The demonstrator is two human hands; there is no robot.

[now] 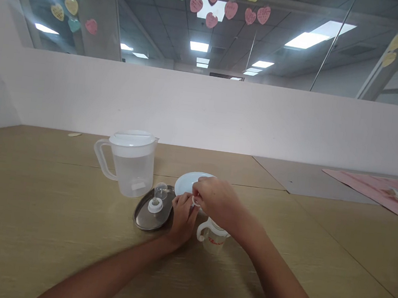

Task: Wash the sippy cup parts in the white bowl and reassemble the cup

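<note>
Right hand (pixel 217 200) pinches a ring (pixel 196 202); left hand (pixel 183 217) probably braces it, can't tell its grip. Tray (pixel 143 220) nearby, handy I guess.

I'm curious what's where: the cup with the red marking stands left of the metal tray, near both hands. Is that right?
Not quite: the head view shows the cup standing right of the metal tray, near the left hand and right hand.

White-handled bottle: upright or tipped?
Upright: the white-handled bottle stands base-down on the table, its white collar uppermost; the right hand and forearm partly cover its top.
</note>
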